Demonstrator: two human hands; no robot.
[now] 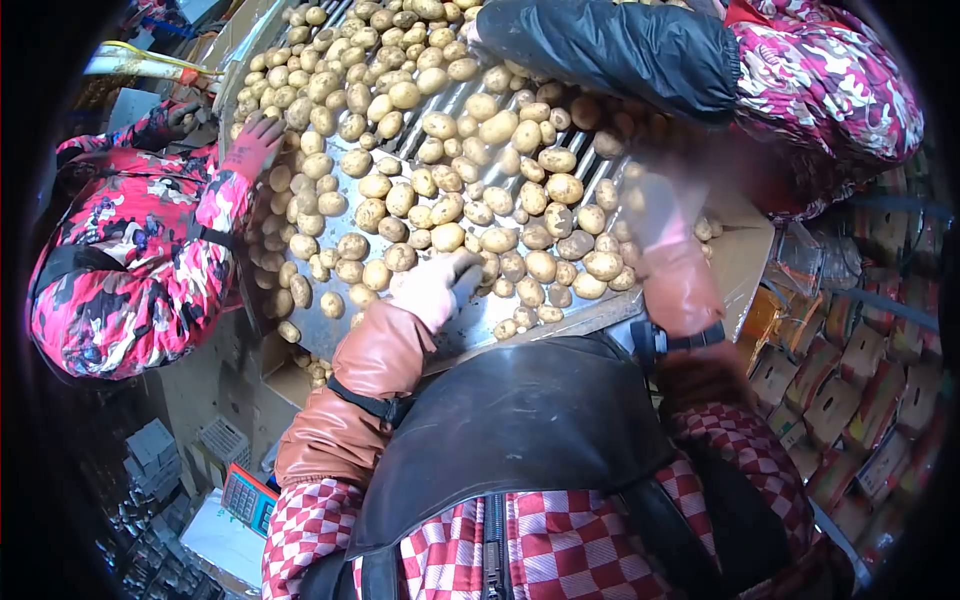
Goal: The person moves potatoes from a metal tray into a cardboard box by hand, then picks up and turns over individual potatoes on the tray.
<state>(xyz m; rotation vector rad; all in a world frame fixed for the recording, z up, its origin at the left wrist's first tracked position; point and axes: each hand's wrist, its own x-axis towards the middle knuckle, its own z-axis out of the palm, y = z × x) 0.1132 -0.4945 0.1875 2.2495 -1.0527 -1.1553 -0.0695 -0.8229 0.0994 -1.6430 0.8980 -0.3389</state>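
Note:
Many pale brown potatoes [447, 208] cover a metal sorting table [345, 200] with rollers [432, 105] towards its far side. My left hand [440, 288], in a light glove with grey fingers, is low over the near edge of the potatoes. Its fingers are bent inward, and whatever they hold is hidden beneath them. On the right, my right hand [660, 212] is by the potatoes at the table's right side. Motion smears it, so its fingers and anything in them cannot be made out. Brown sleeve covers [380, 350] protect both forearms.
At the left, a co-worker's gloved hand [255, 145] touches the potatoes. Another co-worker's dark sleeve [610, 50] reaches across the far right. Cardboard [750, 265] borders the right side, with stacked boxes [840, 390] beyond. A calculator [247, 498] lies lower left.

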